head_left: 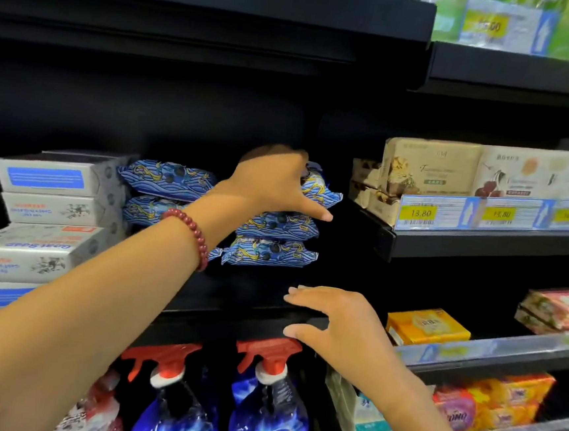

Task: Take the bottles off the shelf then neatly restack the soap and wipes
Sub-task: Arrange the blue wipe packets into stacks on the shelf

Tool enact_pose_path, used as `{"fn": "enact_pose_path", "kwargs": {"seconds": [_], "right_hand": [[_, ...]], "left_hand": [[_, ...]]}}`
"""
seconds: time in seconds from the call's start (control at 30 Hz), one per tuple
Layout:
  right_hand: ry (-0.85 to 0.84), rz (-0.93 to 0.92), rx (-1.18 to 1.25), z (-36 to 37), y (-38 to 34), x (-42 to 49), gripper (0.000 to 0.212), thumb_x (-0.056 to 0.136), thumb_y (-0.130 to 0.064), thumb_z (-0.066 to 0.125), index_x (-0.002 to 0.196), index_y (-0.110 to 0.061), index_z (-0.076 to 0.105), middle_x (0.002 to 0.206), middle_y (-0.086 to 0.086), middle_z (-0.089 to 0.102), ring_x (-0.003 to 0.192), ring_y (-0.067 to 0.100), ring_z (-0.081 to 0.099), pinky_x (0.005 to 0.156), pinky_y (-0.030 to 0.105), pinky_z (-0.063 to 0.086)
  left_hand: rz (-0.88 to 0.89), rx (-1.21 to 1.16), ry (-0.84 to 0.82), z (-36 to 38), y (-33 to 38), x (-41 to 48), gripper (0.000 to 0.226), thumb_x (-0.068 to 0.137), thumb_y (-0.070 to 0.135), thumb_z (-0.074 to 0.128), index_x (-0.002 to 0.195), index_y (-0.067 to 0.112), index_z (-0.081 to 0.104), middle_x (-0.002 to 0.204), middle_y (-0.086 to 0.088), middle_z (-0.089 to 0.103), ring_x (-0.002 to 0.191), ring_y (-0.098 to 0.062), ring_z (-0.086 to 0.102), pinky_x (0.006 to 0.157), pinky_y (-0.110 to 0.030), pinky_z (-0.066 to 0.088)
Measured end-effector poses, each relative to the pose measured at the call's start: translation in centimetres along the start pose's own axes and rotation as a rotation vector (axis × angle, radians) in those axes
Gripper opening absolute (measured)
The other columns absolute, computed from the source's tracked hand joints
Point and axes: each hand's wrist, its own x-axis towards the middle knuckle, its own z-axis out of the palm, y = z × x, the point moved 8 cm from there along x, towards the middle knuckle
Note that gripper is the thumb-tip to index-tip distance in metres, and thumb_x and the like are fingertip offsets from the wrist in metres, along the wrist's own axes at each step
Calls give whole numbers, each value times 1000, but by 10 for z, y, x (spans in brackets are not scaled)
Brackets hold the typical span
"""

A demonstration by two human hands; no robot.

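One wipes pack [324, 188] under curled left fingers [293, 157]; right fingers [306, 299] spread on shelf edge [232, 320].

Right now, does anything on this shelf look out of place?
Yes. The soap boxes on the left are stacked unevenly, some lying upside down, and the top wipes pack in the left hand overhangs its stack.

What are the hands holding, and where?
The left hand grips the top wipes pack by its left end, thumb underneath. The right hand holds nothing; it rests on the shelf edge.
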Motion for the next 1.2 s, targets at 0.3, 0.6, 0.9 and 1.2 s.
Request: {"fn": "enact_pose_path", "kwargs": {"seconds": [0.3,0.6,0.9,1.2], "right_hand": [[3,2,-17,2,3,-1,46,82,-39,68,126,-36,56,132,-24,50,126,-10,35,104,7,23],[6,8,-18,2,3,-1,47,82,-40,67,127,-36,55,132,-24,49,127,-10,34,105,9,23],[8,0,-56,0,-1,-4,47,82,-39,68,127,-35,55,132,-24,50,126,-9,36,99,2,20],[234,-46,44,-12,-26,14,29,73,-43,74,96,-26,73,98,-15,69,96,3,62,85,31,51]], "left_hand": [[38,-46,-26,8,-28,-16,80,71,67,65,137,25,48,133,5,56,120,-17,54,97,-35,48],[52,-188,-27,5,-35,-20,67,78,47,72,137,25,49,135,7,55,123,-14,50,94,-21,38],[-34,-77,152,-9,-28,-59,69,82,53,63,141,24,43,143,4,46,133,-17,39,106,-32,34],[-128,-173,395,17,-68,-213,50,80,55,53,104,15,72,103,3,69,99,-10,57,88,-16,38]]}}
